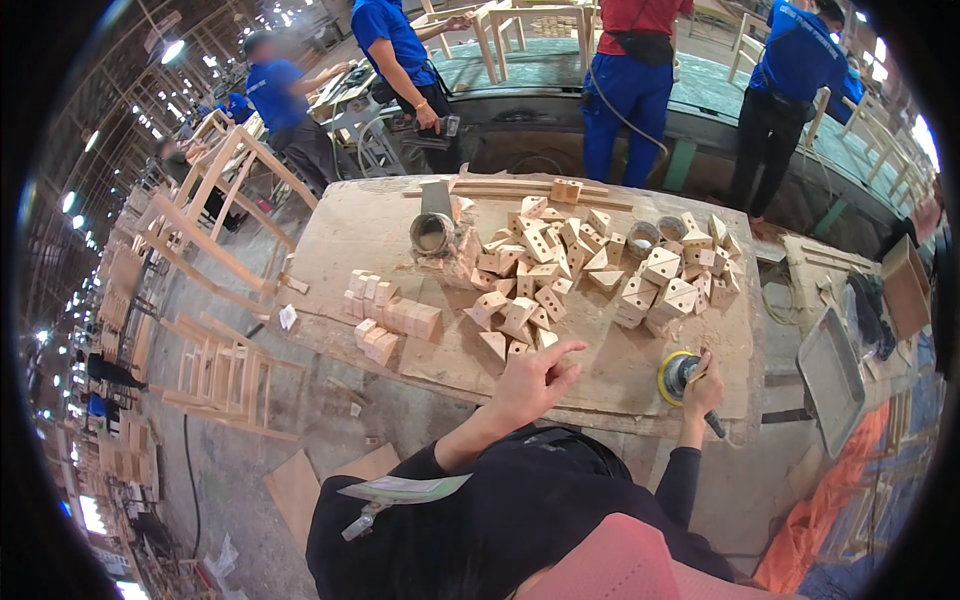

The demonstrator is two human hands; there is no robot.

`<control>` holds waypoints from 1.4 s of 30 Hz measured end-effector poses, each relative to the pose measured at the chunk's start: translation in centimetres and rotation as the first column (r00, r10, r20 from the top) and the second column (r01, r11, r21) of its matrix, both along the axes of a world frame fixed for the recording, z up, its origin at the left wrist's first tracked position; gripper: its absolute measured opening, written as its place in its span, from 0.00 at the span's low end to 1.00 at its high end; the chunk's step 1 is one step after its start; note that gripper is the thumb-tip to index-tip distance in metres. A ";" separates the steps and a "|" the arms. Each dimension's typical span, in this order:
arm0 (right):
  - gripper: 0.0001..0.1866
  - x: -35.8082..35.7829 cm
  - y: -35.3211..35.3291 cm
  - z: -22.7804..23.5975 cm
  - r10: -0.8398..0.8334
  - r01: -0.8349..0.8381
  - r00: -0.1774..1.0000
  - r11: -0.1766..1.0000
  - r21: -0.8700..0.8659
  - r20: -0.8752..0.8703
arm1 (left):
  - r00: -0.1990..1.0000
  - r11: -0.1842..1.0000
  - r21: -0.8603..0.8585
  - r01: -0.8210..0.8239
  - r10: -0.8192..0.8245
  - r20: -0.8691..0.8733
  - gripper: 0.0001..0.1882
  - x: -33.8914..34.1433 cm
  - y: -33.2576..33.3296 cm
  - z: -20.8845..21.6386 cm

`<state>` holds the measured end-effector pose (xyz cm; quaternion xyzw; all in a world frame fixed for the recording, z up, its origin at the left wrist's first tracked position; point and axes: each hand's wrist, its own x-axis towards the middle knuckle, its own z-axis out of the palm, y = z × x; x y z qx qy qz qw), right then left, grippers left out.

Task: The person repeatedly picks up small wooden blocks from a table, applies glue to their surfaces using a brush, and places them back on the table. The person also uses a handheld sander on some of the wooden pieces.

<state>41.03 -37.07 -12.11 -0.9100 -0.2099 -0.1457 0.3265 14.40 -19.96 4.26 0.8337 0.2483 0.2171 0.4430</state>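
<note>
My right hand [704,388] is wrapped round a sander [676,378], a round black power tool with a yellow rim at its disc, near the right front of the wooden worktable [610,392]. In front of the loose pile my left hand [535,384] hovers with its fingers partly stretched out and nothing visible in it. That pile is of small wedge-shaped wooden blocks [540,245] with drilled holes. Farther right, more drilled blocks [672,296] are stacked close together. To the left, plain-faced wooden blocks [408,318] sit in neat rows.
A jar [431,234] stands at the back of the table, beside long wooden strips [530,190]. Wooden chair frames [222,375] stand at left. A grey tray [832,380] lies at right. Several people work beyond the table, one in a red shirt [640,28].
</note>
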 end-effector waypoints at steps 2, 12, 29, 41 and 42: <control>0.17 -0.2 0.0 0.2 -0.007 0.007 1.000 1.000 -0.009 -0.015 | 1.000 1.000 0.016 0.009 -0.010 0.009 0.17 0.3 -0.1 -0.3; 0.16 -0.4 -0.2 0.9 0.018 -0.017 0.999 1.000 0.018 -0.043 | 0.998 0.998 0.022 0.062 -0.062 0.009 0.17 0.7 -0.6 0.0; 0.16 -0.2 -0.4 0.6 0.008 -0.007 0.998 1.000 0.021 -0.057 | 0.994 0.994 0.028 0.103 -0.102 -0.028 0.17 1.3 -1.0 -0.4; 0.15 -0.3 -0.4 0.6 0.014 -0.012 0.999 0.999 0.042 -0.044 | 0.988 0.992 0.000 0.130 -0.129 -0.083 0.17 1.5 -1.5 -0.6; 0.15 -0.3 -0.3 0.5 0.010 -0.009 0.999 0.999 0.040 -0.047 | 0.988 0.991 0.010 0.135 -0.134 -0.077 0.17 1.6 -1.5 -0.5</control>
